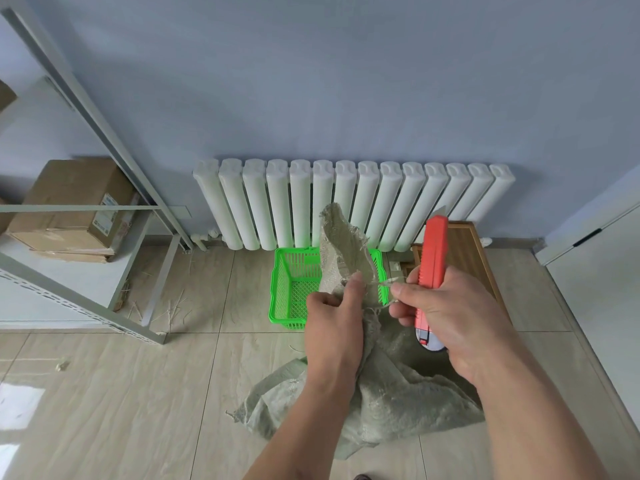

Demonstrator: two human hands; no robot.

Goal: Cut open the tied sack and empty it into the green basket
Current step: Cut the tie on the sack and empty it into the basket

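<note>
A grey-green woven sack point(388, 393) stands slumped on the tiled floor, its neck bunched and its top flap sticking up. My left hand point(334, 315) grips the sack's neck. My right hand point(446, 313) holds a red utility knife point(432, 258) upright, blade tip showing at the top, while its thumb and forefinger pinch a thin tie string point(386, 284) running from the neck. Behind the sack sits the green basket point(287, 289), looking empty, partly hidden by the flap.
A white radiator point(353, 202) lines the back wall. A wooden board point(464, 258) lies on the floor to the right of the basket. A metal shelf frame point(104, 299) with a cardboard box point(72, 206) stands at left. Straw bits litter the tiles.
</note>
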